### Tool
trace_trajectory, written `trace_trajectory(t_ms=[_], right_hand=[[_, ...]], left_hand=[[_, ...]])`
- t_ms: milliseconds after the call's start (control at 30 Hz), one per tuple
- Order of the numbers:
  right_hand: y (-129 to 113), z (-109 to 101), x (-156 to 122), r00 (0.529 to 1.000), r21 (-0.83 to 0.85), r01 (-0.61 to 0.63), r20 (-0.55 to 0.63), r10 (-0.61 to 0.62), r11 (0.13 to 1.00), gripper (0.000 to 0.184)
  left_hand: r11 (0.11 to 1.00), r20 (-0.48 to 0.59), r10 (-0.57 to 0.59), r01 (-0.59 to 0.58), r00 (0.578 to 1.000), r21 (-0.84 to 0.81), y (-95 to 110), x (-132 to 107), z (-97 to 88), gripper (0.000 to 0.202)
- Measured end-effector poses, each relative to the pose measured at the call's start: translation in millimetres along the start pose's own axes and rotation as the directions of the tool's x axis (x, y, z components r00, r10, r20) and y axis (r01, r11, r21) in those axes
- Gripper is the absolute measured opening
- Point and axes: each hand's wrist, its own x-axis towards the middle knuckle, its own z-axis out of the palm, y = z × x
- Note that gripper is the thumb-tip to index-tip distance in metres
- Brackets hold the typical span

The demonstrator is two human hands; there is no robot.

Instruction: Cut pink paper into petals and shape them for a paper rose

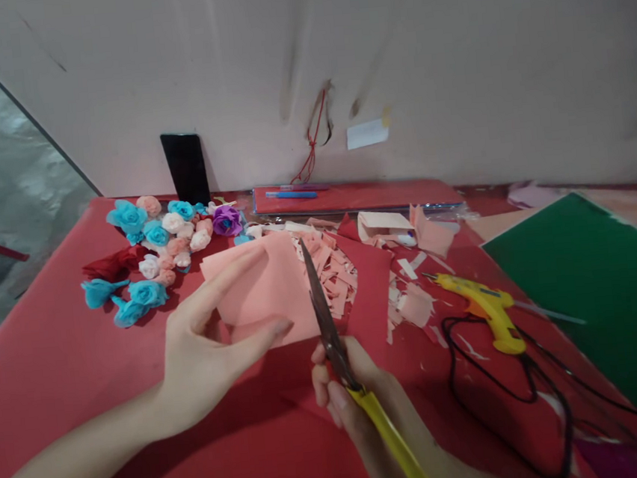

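- The pink paper (261, 289) is held up in the grip of the left hand (197, 352), with the thumb laid over its face and other fingers hidden behind it.
- The yellow-handled scissors (334, 350) are clamped in the grip of the right hand (382, 383); their blades look nearly together, set by the paper's right edge, though contact cannot be told.
- Trimming of the paper appears to be in hand; the next move seems to call for the blades to be parted and the edge to be kept steady between them.
- Cut scraps (336, 275) are heaped just beyond the paper, towards the far edge of the worktop (64, 346).
- Paper flowers (172, 223) are clustered near the far left corner.
- A yellow glue gun (488, 305) is laid near the right edge, beside a green sheet (594, 295).
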Motion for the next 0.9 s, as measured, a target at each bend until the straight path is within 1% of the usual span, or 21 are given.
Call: trace_trajectory(t_ms=[100, 233, 367, 433, 600, 700, 900], right_hand=[[-1.1, 1.4, 0.8, 1.0, -0.007, -0.013, 0.015, 0.013, 1.0, 0.015], [-0.2, 2.3, 1.4, 1.0, -0.045, -0.017, 0.014, 0.018, 0.999, 0.016], [-1.3, 3.0, 0.1, 0.997, -0.113, -0.073, -0.032, 0.069, 0.991, 0.016], [-3.4, 3.6, -0.7, 0.997, -0.123, -0.077, -0.041, 0.073, 0.989, 0.015], [-7.3, 4.1, -2.5, 0.998, -0.079, -0.051, -0.037, 0.048, 0.996, 0.014], [-6.3, 4.1, -2.9, 0.997, -0.091, -0.064, -0.052, 0.059, 0.994, 0.013], [-1.2, 5.4, -3.9, 0.996, -0.106, -0.04, -0.081, 0.031, 0.994, 0.012]], left_hand=[[1.0, -0.013, 0.016, -0.015, 1.0, 0.011, -0.8, -0.6, -0.1, 0.052], [0.996, -0.049, 0.083, -0.082, 0.995, 0.019, -3.0, 0.3, 0.6, 0.055], [0.989, -0.081, 0.126, -0.132, 0.989, -0.065, -5.0, 0.9, 1.6, 0.058], [0.987, -0.08, 0.129, -0.136, 0.988, -0.086, -5.3, 0.7, 1.9, 0.058], [0.986, -0.075, 0.15, -0.154, 0.986, -0.055, -6.6, 0.0, 1.9, 0.06], [0.985, -0.06, 0.163, -0.166, 0.985, -0.04, -7.4, -0.2, 1.8, 0.06], [0.987, -0.05, 0.161, -0.162, 0.986, -0.002, -6.9, 0.1, 1.9, 0.059]])
